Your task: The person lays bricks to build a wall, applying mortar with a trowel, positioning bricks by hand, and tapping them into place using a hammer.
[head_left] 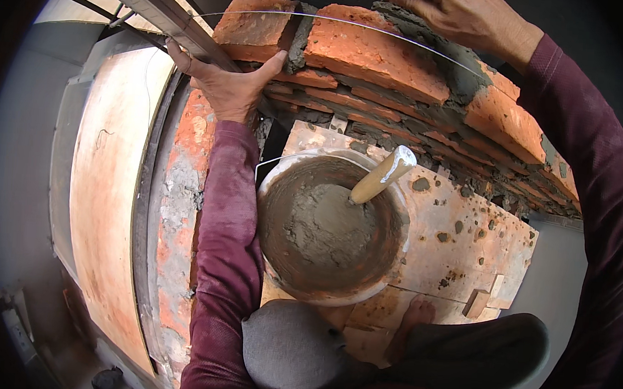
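Observation:
My left hand [227, 88] is at the far left end of a brick wall, thumb and forefinger spread wide. Its thumb touches the lower corner of the end brick [254, 25], and the forefinger lies against a metal bar [186, 26]. Over the far side of the wall is my right hand [472, 15], fingers stretched leftward above grey mortar [435, 41]; some fingers are cut off by the upper edge. Between the hands lies a long orange brick [370, 52], with a mortar joint [300, 37] at its left. A thin pale string [386, 31] curves across the bricks.
A bucket of mortar [331, 224] with a wooden handle [384, 174] sticking out stands on mortar-spotted boards [458, 239]. At left are a low brick edge [180, 215] and a plywood panel [105, 182]. Small wood blocks [476, 303] lie at right, beyond my bare foot [418, 314].

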Motion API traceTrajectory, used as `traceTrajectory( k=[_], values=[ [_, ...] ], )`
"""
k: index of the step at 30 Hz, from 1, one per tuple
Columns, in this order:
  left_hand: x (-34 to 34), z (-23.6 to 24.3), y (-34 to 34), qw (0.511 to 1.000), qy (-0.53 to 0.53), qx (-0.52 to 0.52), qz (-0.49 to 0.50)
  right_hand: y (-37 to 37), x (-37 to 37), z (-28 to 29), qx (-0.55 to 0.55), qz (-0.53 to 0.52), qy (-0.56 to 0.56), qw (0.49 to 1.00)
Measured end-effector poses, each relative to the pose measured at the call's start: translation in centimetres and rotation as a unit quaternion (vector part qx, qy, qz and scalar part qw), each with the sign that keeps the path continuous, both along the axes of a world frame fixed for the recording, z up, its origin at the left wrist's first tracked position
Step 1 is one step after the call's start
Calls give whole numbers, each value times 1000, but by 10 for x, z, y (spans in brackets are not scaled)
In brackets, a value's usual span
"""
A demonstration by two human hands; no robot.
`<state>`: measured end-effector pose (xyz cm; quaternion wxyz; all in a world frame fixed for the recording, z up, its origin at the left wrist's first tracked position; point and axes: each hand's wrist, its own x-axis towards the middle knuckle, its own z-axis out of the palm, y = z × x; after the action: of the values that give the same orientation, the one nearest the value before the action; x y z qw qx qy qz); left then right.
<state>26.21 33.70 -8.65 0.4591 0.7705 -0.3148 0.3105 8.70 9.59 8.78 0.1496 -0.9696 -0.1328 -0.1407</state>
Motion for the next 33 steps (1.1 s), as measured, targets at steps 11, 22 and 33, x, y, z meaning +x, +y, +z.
traceTrajectory(
  k=[11, 22, 33],
  values=[
    [1, 1, 6, 1000, 3, 8, -14, -7, 10, -10, -85, -7, -4, 996],
    [-4, -5, -11, 995, 48, -42, -79, 2, 4, 2, -29, -27, 56, 998],
    [-1, -3, -6, 998, 32, -16, -56, 14, 7, 20, -16, -60, 126, 990]
  ],
)
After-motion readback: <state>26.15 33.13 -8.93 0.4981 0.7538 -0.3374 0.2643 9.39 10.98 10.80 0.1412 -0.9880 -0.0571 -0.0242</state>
